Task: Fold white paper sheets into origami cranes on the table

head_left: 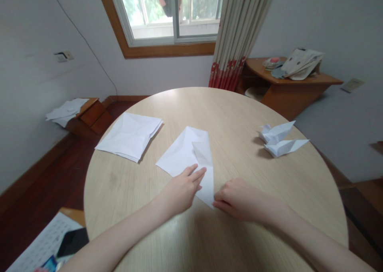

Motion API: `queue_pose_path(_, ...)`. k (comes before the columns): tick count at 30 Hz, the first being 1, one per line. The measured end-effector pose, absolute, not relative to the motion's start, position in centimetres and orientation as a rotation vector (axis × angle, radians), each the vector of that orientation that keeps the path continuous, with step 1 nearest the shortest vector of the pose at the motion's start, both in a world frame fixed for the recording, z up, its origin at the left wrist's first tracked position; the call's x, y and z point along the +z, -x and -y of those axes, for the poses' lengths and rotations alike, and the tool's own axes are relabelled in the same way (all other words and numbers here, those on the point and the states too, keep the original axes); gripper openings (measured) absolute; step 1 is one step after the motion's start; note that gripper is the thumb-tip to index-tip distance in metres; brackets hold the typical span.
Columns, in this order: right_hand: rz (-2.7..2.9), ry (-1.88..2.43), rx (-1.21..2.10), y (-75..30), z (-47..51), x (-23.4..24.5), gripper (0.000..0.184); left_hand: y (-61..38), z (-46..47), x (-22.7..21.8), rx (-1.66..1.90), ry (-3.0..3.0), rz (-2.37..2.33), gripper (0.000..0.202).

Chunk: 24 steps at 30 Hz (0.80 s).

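A partly folded white sheet of paper [182,150] lies in the middle of the round table, with creases across it and a flap turned over on its right side. My left hand [184,188] rests on the sheet's lower part, fingers stretched out over the flap. At the sheet's near right corner, my right hand [236,198] is closed, its fingers curled and the tips at the paper's edge. Whether the corner is between thumb and finger is partly hidden. Two folded paper birds [277,132] stand close together on the right of the table.
A stack of white paper squares [128,136] lies at the table's left. Below left, a black phone [72,242] sits beside a printed sheet [44,244]. A wooden side table [299,80] with a bag stands by the curtain [239,36], and a small cabinet [94,114] is on the left.
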State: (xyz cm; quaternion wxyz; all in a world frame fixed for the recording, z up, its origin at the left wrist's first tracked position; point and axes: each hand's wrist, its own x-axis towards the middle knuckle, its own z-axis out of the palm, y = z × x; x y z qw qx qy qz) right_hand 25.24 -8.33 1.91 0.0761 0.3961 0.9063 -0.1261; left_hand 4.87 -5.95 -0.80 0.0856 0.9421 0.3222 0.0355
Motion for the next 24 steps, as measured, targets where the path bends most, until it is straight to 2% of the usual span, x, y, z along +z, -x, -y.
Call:
queue_pose_path(8,-2.665,-1.186,-0.424,-25.1,8.4,2.1,0.025,-4.8,6.0,-1.0,0.104,-2.824,-0.966,0.041)
queue_pose_path(15,-2.703,-1.095,-0.599,-25.1,8.3,2.1,0.021,-4.8,5.9,-0.9,0.116,-2.848,-0.952,0.04)
queue_pose_path(19,-2.719,-1.146,-0.788,-25.3,7.2,1.9,0.029,-4.8,5.9,-1.0,0.11,-2.86,-0.95,0.04)
queue_pose_path(21,-2.749,-1.296,-0.772,-25.7,6.3,1.6,0.036,-4.8,6.0,-1.0,0.1,-2.879,-0.946,0.04)
queue_pose_path(24,-2.787,-1.551,-0.512,-26.5,4.9,0.9,0.04,-4.8,6.1,-1.0,0.086,-2.909,-0.935,0.04)
